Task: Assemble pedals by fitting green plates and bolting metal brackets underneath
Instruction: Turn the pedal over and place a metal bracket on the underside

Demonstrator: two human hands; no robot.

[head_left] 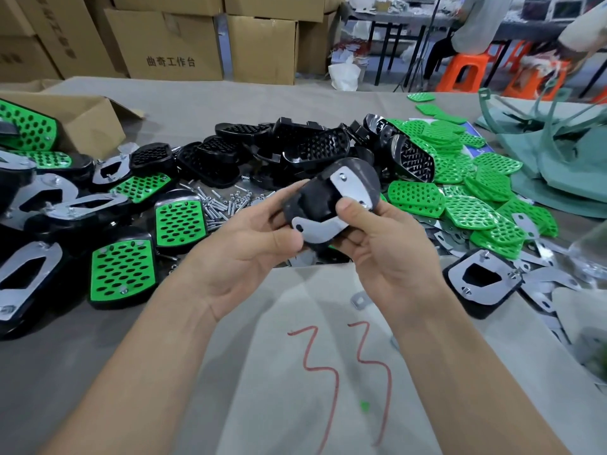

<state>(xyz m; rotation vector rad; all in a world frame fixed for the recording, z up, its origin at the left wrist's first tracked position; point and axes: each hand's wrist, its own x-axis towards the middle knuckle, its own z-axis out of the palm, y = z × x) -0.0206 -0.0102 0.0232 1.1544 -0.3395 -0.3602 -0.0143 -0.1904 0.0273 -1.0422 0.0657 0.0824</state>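
Holding a black pedal [315, 198] underside up above the grey table [98, 372]. Left hand [249, 244] curled round its left edge, right hand [387, 244] curled round its right edge, thumb pressed on the metal bracket [349, 187] lying across the underside. Behind, a heap of bare black shells [295, 149]; to the right, loose green plates [460, 178]; bolts [216, 205] in between; at left, finished pedals [121, 270].

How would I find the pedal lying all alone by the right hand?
Look at the heap of green plates on the table's right side. Just nearer than it, right of the right hand, one black pedal lies alone, metal bracket up, apart from every pile.
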